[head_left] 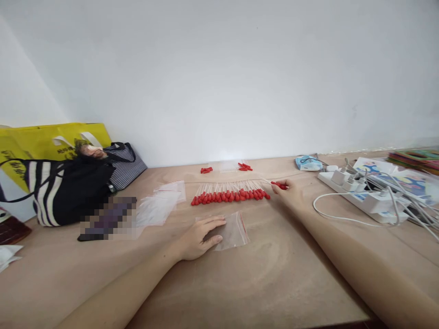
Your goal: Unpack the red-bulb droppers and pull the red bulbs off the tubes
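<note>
My left hand [202, 237] rests on a clear zip bag [233, 230] with a red seal line, its fingers stretched out and the thumb apart. My right hand [288, 192] pinches a red-ended white stick [279, 185] by its red end; whether it is more than one I cannot tell. Just left of that hand lies a long row of red-ended white sticks [229, 195], red bulbs toward me. Behind the row, near the wall, are two small groups of red ends, a left group [206, 170] and a right group [244, 167], with clear plastic around them.
More clear zip bags [159, 203] lie left of the row, beside a blurred dark flat object [113, 218]. A black striped bag [72, 192] and yellow bag [30, 137] stand at the left. A power strip [360, 196] with white cables and a blue mask [309, 163] lie right.
</note>
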`<control>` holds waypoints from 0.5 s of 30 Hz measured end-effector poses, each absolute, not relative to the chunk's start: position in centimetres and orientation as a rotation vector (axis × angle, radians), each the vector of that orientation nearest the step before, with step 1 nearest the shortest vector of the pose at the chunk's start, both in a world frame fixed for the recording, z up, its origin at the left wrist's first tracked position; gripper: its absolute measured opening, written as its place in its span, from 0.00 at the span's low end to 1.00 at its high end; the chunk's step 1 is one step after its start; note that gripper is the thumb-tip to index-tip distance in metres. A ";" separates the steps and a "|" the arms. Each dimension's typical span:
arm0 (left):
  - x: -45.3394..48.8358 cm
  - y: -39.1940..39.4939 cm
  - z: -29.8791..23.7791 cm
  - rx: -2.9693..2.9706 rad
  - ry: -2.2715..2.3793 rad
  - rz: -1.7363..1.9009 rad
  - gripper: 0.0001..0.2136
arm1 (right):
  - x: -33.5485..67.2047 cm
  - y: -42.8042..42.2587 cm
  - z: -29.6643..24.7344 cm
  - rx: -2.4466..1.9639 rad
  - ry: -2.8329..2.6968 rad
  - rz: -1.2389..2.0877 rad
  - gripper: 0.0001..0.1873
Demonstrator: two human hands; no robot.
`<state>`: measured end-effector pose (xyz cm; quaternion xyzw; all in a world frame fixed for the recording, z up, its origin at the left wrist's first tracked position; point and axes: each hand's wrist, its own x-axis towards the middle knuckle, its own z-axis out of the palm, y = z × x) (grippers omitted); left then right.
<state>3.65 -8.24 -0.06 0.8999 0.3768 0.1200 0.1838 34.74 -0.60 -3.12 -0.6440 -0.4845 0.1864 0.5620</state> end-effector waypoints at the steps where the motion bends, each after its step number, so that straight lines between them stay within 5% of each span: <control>1: 3.7 -8.3 0.0 2.540 1.055 0.345 0.19 | 34.5 -0.7 -3.1 -1.573 -1.177 0.378 0.13; 15: 3.7 -8.2 -0.1 2.532 1.041 0.371 0.18 | 34.6 0.2 -4.0 -1.649 -1.318 0.476 0.12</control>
